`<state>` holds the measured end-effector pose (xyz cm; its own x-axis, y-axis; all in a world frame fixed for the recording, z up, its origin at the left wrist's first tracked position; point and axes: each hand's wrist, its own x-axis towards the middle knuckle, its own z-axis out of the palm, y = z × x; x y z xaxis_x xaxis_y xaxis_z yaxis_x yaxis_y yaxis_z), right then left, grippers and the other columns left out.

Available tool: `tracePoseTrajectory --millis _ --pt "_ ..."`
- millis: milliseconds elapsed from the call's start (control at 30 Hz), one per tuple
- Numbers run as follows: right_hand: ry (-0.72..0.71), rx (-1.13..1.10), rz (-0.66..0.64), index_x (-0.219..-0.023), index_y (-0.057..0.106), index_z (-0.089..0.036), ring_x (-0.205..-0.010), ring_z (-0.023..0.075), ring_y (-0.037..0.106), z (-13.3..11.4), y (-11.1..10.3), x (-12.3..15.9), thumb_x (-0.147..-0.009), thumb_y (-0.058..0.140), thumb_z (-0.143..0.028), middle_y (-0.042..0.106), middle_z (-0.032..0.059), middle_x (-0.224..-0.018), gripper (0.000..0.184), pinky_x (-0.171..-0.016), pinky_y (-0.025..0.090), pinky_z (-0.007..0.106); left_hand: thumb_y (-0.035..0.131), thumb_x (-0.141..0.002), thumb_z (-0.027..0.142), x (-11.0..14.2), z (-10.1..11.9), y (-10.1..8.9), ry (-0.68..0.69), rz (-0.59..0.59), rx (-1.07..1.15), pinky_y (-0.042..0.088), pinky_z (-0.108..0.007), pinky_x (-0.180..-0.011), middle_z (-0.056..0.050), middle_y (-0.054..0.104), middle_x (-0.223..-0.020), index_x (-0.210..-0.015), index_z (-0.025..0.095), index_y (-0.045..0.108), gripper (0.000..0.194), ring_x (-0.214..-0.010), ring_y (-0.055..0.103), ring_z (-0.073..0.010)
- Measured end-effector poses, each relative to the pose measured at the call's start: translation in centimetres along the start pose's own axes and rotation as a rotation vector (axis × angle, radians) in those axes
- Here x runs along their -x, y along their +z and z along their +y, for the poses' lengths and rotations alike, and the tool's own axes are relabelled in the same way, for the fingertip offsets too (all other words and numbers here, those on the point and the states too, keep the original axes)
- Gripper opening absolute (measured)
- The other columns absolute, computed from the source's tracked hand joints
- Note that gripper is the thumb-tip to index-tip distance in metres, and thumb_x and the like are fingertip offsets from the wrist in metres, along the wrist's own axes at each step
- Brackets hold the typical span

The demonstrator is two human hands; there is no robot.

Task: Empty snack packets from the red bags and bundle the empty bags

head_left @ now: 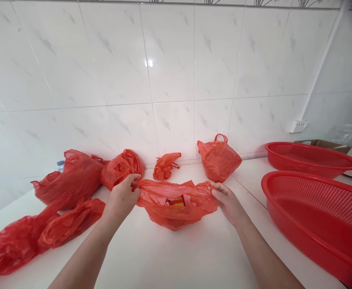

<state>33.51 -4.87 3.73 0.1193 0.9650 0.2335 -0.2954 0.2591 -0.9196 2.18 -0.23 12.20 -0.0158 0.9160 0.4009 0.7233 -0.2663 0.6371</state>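
A thin red plastic bag [176, 218] sits on the white table in front of me, its mouth stretched wide. My left hand [124, 198] pinches the left edge of the opening, while my right hand [226, 200] grips the right edge. Inside the bag lie small red-and-yellow packets [177, 200], partly covered by the plastic; their kind is too small to make out.
Several other red bags line the wall, among them a full bag [220, 158] and a small crumpled bag [166, 165]. More bags [70, 176] lie at the left. At the right stand a red perforated basket [299, 241] and a red basin [302, 162].
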Motion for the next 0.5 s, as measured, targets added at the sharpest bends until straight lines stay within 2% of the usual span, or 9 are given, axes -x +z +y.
tracePoseTrajectory --millis 133,267,333,500 --pt "-0.052 -0.023 0.113 -0.067 0.050 -0.020 -0.060 0.0094 0.042 -1.3 0.8 -0.1 -0.072 0.071 -0.038 0.047 -0.0040 -0.066 0.028 -0.055 0.034 0.022 0.061 -0.070 0.028 0.4 0.5 -1.9 -0.059 -0.122 0.356 0.045 -0.025 -0.053 0.000 0.061 -0.081 -0.112 0.023 0.055 0.043 -0.060 0.056 -0.0136" --pt "-0.068 0.035 0.175 -0.067 0.053 -0.019 -0.058 0.0084 0.043 -3.4 2.5 -1.1 -0.070 0.072 -0.039 0.048 -0.0042 -0.064 0.028 -0.053 0.036 0.021 0.074 -0.062 0.030 0.0 0.9 -3.6 -0.164 -0.268 0.725 0.049 -0.026 -0.060 0.001 0.059 -0.077 -0.114 0.021 0.053 0.057 -0.066 0.059 -0.0134" --pt "-0.113 0.042 0.168 -0.068 0.055 -0.019 -0.058 0.0084 0.046 -5.2 3.6 -1.5 -0.069 0.073 -0.039 0.051 -0.0038 -0.065 0.027 -0.054 0.037 0.021 0.077 -0.061 0.028 -0.4 1.1 -4.3 -0.171 -0.246 0.853 0.048 -0.022 -0.057 0.002 0.058 -0.074 -0.110 0.020 0.055 0.054 -0.062 0.058 -0.0108" --pt "-0.216 0.049 0.138 -0.070 0.057 -0.020 -0.058 0.0101 0.050 -9.9 5.4 -2.1 -0.064 0.076 -0.038 0.056 -0.0025 -0.067 0.026 -0.051 0.040 0.022 0.077 -0.062 0.026 -1.0 2.3 -5.9 -0.069 -0.046 0.990 0.048 -0.019 -0.057 0.002 0.059 -0.074 -0.102 0.018 0.059 0.045 -0.061 0.057 -0.0083"
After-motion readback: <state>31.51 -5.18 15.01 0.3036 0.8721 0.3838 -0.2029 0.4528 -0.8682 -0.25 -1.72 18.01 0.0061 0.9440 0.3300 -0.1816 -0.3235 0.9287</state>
